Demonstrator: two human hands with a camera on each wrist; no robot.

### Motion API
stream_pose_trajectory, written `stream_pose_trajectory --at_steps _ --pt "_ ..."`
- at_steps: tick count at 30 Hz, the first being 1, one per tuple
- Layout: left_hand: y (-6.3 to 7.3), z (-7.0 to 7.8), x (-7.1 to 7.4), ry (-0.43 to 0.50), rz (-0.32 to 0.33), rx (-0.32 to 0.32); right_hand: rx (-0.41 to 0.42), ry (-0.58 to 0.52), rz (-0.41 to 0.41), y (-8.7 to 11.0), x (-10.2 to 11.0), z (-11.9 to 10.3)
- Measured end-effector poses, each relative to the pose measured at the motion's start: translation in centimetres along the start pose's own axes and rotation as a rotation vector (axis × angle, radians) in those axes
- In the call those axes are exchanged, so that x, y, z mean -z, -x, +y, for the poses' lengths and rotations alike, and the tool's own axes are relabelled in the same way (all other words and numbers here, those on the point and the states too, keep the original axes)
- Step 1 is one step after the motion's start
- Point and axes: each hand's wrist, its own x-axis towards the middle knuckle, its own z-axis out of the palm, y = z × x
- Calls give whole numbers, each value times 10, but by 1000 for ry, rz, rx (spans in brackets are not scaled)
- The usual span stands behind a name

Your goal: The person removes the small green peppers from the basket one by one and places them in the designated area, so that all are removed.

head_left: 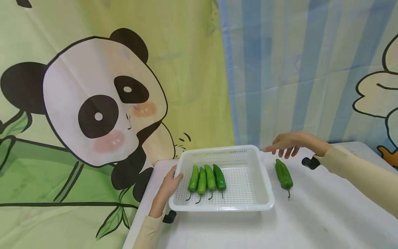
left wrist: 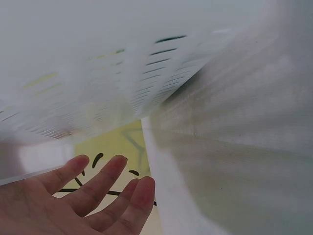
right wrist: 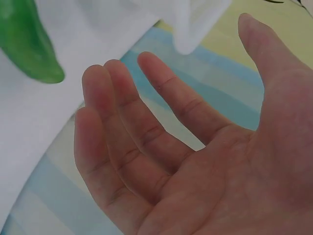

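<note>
A white plastic basket [head_left: 220, 208] with slotted walls stands on the table, several green peppers [head_left: 202, 181] lying side by side in its left half. My left hand [head_left: 169, 183] is at the basket's left rim, thumb over the edge. In the left wrist view its fingers [left wrist: 105, 181] are loosely extended outside the basket wall [left wrist: 122, 73]. On the table right of the basket lies a single green pepper [head_left: 283, 175]. Above and behind that pepper hovers my right hand [head_left: 287, 142], fingers spread and holding nothing; the pepper's tip [right wrist: 49, 71] shows beside them in the right wrist view.
The white table [head_left: 230, 231] extends in front of the basket and off to the right. Behind it hangs a curtain [head_left: 199, 86] with a panda print and blue stripes. Dark wrist devices [head_left: 311, 162] sit at both cuffs.
</note>
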Motion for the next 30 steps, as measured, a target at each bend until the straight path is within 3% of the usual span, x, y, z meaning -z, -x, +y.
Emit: stream_pose_trajectory --at_steps 16,30 --pt "1 1 1 10 9 1 68 71 -29 1 -3 -69" --pt "1 -2 0 22 -7 6 138 -19 -41 -35 -35 -93"
